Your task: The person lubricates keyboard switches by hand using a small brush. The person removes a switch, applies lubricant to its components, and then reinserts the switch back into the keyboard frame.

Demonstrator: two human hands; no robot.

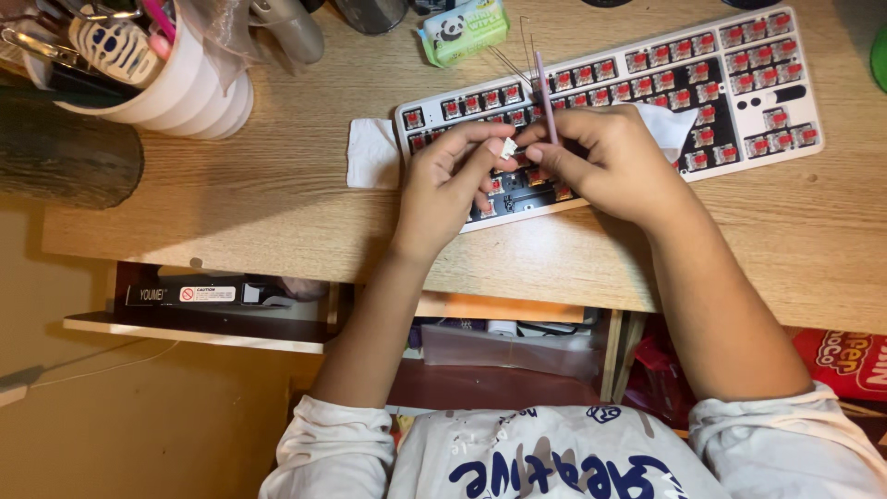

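Note:
A white keyboard (pixel 739 92) with bare red switches and no keycaps lies slanted on the wooden desk (pixel 259 203). Over its lower left part, my left hand (pixel 448 180) pinches a small white keycap (pixel 508 147) between thumb and fingers. My right hand (pixel 605 157) touches the same cap and holds a thin pink wire-loop puller (pixel 545 92), its wires pointing up and away. Both hands meet above the keyboard's dark plate.
A white tissue (pixel 372 153) lies under the keyboard's left end. A white cup of tools (pixel 157 74) stands at the far left, a green wipes packet (pixel 462 30) at the back. Shelves and boxes sit under the desk edge.

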